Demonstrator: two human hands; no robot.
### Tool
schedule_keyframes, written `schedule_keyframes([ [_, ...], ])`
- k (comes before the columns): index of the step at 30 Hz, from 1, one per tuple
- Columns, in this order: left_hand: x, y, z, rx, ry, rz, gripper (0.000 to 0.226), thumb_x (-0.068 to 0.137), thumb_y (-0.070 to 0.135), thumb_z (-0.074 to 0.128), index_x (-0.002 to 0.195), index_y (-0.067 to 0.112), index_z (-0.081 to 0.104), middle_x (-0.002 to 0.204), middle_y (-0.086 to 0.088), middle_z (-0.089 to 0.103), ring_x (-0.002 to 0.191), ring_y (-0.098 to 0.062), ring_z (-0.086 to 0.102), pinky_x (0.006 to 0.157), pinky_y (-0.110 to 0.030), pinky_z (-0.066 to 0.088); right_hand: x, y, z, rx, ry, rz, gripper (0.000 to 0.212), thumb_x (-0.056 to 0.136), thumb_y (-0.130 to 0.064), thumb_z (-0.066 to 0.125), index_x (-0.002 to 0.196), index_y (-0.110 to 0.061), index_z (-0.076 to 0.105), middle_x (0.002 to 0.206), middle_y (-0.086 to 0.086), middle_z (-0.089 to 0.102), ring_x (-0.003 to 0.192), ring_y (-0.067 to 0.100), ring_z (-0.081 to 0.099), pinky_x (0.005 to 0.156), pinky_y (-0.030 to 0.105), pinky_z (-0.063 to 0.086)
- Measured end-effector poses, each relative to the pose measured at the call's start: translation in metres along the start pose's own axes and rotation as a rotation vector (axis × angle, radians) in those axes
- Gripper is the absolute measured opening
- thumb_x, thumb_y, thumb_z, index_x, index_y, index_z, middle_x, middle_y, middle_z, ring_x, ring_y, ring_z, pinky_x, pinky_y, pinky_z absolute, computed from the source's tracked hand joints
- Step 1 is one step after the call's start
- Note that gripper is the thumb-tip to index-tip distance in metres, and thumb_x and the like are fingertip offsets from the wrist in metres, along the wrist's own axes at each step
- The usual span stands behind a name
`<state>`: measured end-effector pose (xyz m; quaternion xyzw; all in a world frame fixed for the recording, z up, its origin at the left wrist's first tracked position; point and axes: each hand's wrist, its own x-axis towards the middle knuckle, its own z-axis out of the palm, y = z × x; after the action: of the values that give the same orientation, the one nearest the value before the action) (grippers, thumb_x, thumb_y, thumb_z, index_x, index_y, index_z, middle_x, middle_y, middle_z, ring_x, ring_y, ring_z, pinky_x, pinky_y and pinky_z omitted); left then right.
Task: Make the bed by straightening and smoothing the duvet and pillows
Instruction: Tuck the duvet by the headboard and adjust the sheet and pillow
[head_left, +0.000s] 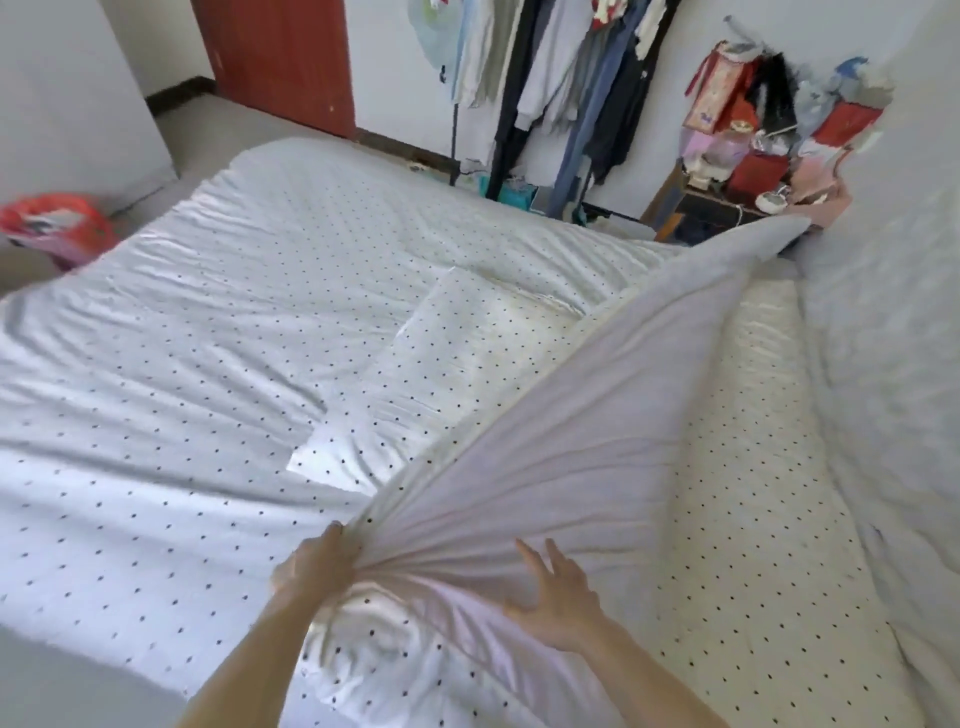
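A white duvet (208, 322) with small black dots covers most of the bed. Its right part is folded back, showing a plain pale underside (597, 415) that rises in taut folds toward the far right corner. My left hand (311, 566) grips a bunched handful of this fabric near the front of the bed. My right hand (556, 592) hovers beside it with fingers spread, touching the plain underside. A dotted pillow (457, 353) lies in the middle of the bed. A long cream dotted strip of bedding (743, 467) is uncovered along the right.
A grey-white wall (893, 312) borders the bed on the right. A rack of hanging clothes (561, 88) and a cluttered bedside table (737, 202) stand beyond the far edge. A red-and-pink bag (57, 228) sits on the floor at left, near a red door (280, 57).
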<state>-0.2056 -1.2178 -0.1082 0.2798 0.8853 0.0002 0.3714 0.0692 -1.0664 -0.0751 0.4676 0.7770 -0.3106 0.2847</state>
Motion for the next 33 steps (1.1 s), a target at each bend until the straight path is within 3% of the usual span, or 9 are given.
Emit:
schedule_keyframes([
  [4,-0.001,-0.012,0.045,0.175,0.061,0.002,0.08,0.094,0.022,0.052,0.156,0.029,0.002,0.141,0.0,0.044,0.128,-0.021,0.047,0.102,-0.039,0.04,0.027,-0.011,0.047,-0.206,-0.152,0.018,0.085,0.094,-0.068,0.047,0.159,-0.049,-0.004,0.17,-0.005,-0.02,0.157,0.037,-0.002,0.12,0.062,0.017],
  [6,-0.007,-0.013,0.068,0.275,0.064,0.005,0.104,0.091,0.023,0.062,0.154,0.034,-0.02,0.15,0.001,0.029,0.131,-0.02,0.04,0.105,-0.041,0.037,0.035,-0.012,0.066,-0.255,-0.234,-0.013,0.084,0.094,-0.066,0.049,0.158,-0.051,-0.004,0.17,-0.004,-0.021,0.157,0.038,-0.001,0.119,0.063,0.018],
  [8,-0.01,-0.017,0.08,0.314,0.07,0.02,0.113,0.088,0.027,0.066,0.151,0.036,-0.027,0.156,0.001,0.017,0.135,-0.022,0.033,0.108,-0.045,0.033,0.039,-0.014,0.074,-0.249,-0.265,-0.074,0.08,0.095,-0.059,0.051,0.155,-0.057,-0.001,0.17,-0.001,-0.02,0.156,0.039,0.002,0.119,0.062,0.021],
  [11,-0.01,-0.02,0.074,0.365,-0.013,0.004,0.105,0.091,0.029,0.06,0.153,0.036,-0.025,0.163,0.0,0.007,0.145,-0.024,0.022,0.112,-0.05,0.027,0.045,-0.021,0.073,-0.199,-0.222,-0.148,0.079,0.094,-0.054,0.053,0.156,-0.056,0.004,0.171,0.003,-0.016,0.156,0.04,0.009,0.119,0.057,0.027],
  [15,-0.002,0.003,0.032,0.327,-0.074,-0.022,0.083,0.092,0.023,0.048,0.159,0.032,0.001,0.16,0.001,0.021,0.144,-0.023,0.028,0.113,-0.048,0.028,0.057,-0.035,0.031,-0.135,-0.091,-0.229,0.079,0.098,-0.055,0.05,0.161,-0.042,0.005,0.172,0.006,-0.009,0.156,0.036,0.01,0.122,0.047,0.025],
  [20,0.028,0.059,-0.052,0.225,0.09,0.078,0.08,0.09,0.022,0.047,0.158,0.036,0.007,0.162,0.001,0.02,0.143,-0.023,0.032,0.115,-0.046,0.029,0.079,-0.065,-0.048,0.012,0.135,-0.311,0.075,0.1,-0.051,0.048,0.163,-0.033,0.01,0.172,0.001,0.004,0.156,0.026,0.014,0.123,0.04,0.024],
  [26,0.113,0.115,-0.119,0.119,0.183,0.22,0.082,0.089,0.027,0.047,0.157,0.039,0.003,0.164,0.001,0.018,0.143,-0.025,0.033,0.115,-0.047,0.032,0.137,-0.121,-0.103,0.167,0.24,-0.322,0.063,0.105,-0.044,0.042,0.161,-0.023,0.021,0.166,-0.004,0.028,0.153,0.016,0.021,0.123,0.033,0.023],
  [29,0.175,0.128,-0.13,0.092,0.132,0.271,0.083,0.088,0.03,0.048,0.157,0.04,0.003,0.163,0.001,0.017,0.143,-0.025,0.032,0.115,-0.046,0.031,0.187,-0.154,-0.114,0.399,0.216,-0.243,0.059,0.105,-0.041,0.043,0.159,-0.025,0.027,0.162,-0.004,0.037,0.147,0.017,0.037,0.118,0.032,0.032],
  [33,0.258,0.14,-0.137,0.086,0.086,0.315,0.081,0.092,0.04,0.053,0.156,0.04,0.004,0.165,-0.001,0.011,0.146,-0.028,0.026,0.116,-0.05,0.028,0.265,-0.171,-0.125,0.928,0.121,0.041,0.058,0.101,-0.044,0.052,0.154,-0.028,0.036,0.157,0.0,0.043,0.14,0.022,0.047,0.105,0.034,0.042],
])
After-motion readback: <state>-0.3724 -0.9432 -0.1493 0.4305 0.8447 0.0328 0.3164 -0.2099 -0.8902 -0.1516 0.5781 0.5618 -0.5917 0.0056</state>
